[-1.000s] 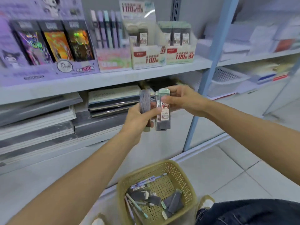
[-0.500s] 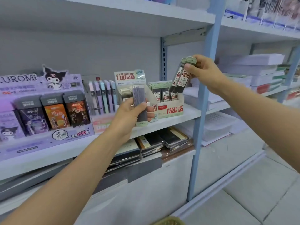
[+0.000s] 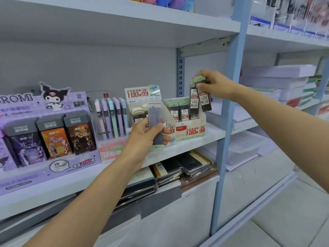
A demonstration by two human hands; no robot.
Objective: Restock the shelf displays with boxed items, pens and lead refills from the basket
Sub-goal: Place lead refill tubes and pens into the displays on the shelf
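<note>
Refill case point(image 3: 155, 120) in left hand point(image 3: 142, 138), refill pair point(image 3: 200, 99) in right hand point(image 3: 218, 85).

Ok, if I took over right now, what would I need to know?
Left hand holds one lead refill case, cap down, before the 0.5 display box.
Right hand pinches two 0.7 refill cases by their green caps, above the 0.7 display box.
Done: none of these three shelved yet.
Left: slot the pair into the 0.7 box, then place the single case. Basket out of view.
</note>
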